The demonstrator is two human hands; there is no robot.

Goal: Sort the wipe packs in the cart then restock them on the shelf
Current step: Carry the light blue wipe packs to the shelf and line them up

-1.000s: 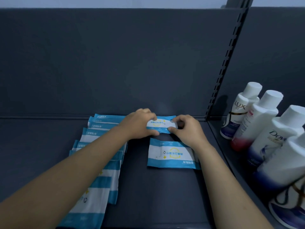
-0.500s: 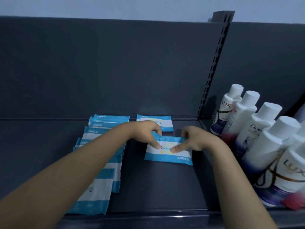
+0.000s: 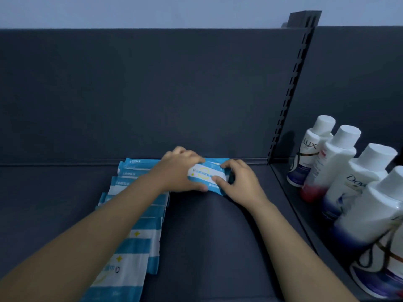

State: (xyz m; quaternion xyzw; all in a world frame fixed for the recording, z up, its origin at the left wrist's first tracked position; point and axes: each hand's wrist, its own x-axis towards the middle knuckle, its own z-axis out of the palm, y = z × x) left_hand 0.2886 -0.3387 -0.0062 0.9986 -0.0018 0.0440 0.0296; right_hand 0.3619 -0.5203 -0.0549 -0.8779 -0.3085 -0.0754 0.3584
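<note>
both hands, left hand (image 3: 178,171) and right hand (image 3: 241,182), pinch one wipe pack (image 3: 206,174) by its short ends. it looks light, soft and slick, so holding the ends seems sensible.

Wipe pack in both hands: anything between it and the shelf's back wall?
Yes: a second wipe pack lies against the back wall, its edge showing just behind the held pack. The left hand and right hand grip the held pack's ends. Nothing else visible there.
</note>
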